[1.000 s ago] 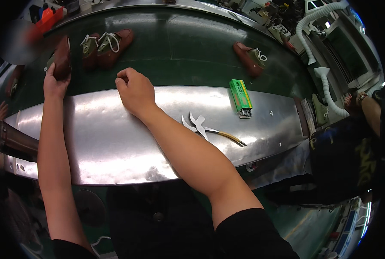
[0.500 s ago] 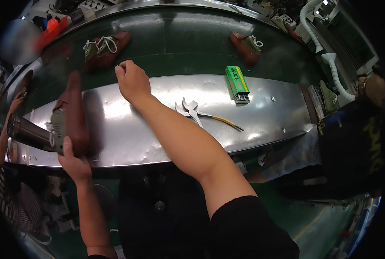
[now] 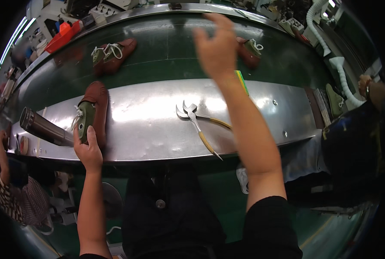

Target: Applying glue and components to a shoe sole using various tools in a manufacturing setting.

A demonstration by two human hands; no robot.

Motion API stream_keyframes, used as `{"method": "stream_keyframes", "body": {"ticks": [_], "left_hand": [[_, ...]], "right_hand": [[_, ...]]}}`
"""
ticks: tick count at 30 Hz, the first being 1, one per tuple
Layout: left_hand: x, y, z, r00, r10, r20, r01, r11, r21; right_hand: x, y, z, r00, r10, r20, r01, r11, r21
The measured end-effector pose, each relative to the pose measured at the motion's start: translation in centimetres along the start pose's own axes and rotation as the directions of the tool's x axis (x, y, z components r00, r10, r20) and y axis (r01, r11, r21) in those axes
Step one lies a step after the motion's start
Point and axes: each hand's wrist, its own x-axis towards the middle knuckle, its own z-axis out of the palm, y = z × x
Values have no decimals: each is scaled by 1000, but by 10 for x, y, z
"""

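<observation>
The left hand [image 3: 88, 151] is gripping a brown-and-green shoe [image 3: 100, 105] over the desk's [image 3: 145, 129] left part, its toe pointing toward the far edge. Beyond that edge, the right hand [image 3: 218, 49] is hovering, its grip loosely parted. Pliers [image 3: 191, 115] are lying well apart from the shoe, one handle reaching the near edge.

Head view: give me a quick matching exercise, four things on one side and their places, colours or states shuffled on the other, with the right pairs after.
Things:
1. nearest brown-and-green shoe
2. pincers
3. metal cylinder
4. plastic bin

Places, colours or states:
A. red, at the upper left
B. on the metal bench, yellow handles spread
C. gripped by the left hand
D. slanted, near the bench's left end

Pairs: 1-C, 2-B, 3-D, 4-A
</observation>
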Motion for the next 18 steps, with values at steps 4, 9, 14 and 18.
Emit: {"method": "stream_keyframes", "body": {"ticks": [4, 9, 14, 18], "left_hand": [[-2, 6, 7, 999, -4, 43, 3, 999, 35], [-4, 4, 0, 1000, -19, 13, 18, 1000, 17], [-1, -8, 11, 1000, -14, -24, 12, 999, -50], [0, 1, 2, 1000, 8, -27, -7, 1000, 12]], "right_hand": [[-21, 175, -84, 866, 500, -30, -492, 838, -238], [-58, 262, -80, 688, 717, -115, -702, 616, -358], [-57, 315, -74, 596, 799, 82, -770, 597, -225], [-53, 321, -57, 597, 793, 122, -733, 601, -318]]}}
